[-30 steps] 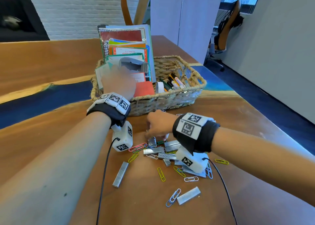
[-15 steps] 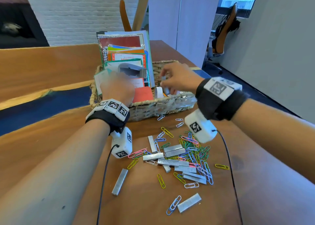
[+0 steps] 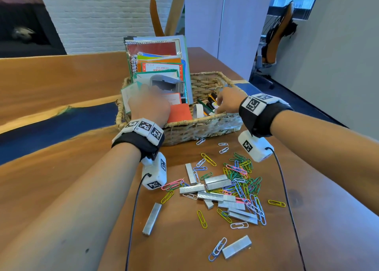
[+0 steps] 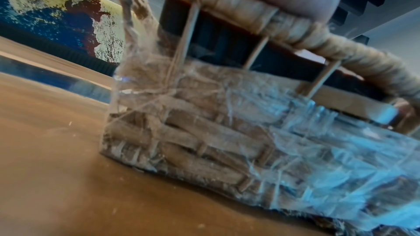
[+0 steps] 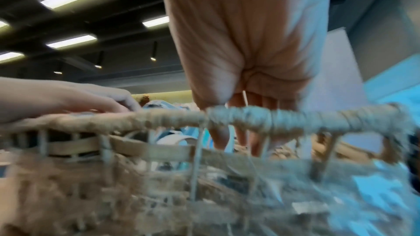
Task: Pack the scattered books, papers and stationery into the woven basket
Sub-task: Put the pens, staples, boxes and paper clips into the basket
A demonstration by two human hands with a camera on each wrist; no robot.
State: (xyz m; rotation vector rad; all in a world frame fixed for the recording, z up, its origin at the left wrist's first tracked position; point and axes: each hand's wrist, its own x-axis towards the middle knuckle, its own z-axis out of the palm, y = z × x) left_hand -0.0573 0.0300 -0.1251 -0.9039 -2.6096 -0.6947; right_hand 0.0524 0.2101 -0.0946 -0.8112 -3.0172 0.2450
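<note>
R hand (image 3: 226, 102) over woven basket (image 3: 205, 127) at 12 o'clock, dropping small stationery; fingers point down, grip can't tell. L hand (image 3: 149, 106) rests on near rim, fingers blurred. Next: grab paper clips (image 3: 240, 180), staple strips (image 3: 217, 181) at 6 o'clock on table (image 3: 61, 188).

Wood table (image 3: 61, 188) w/ woven basket (image 3: 205, 127), paper clips (image 3: 242, 178), staple strips (image 3: 152, 218).

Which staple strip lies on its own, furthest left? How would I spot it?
Start at the woven basket, then drop to the paper clips on the wooden table. The lone staple strip lies left of that pile, beside the left arm's black cable, touching no clip.
</note>
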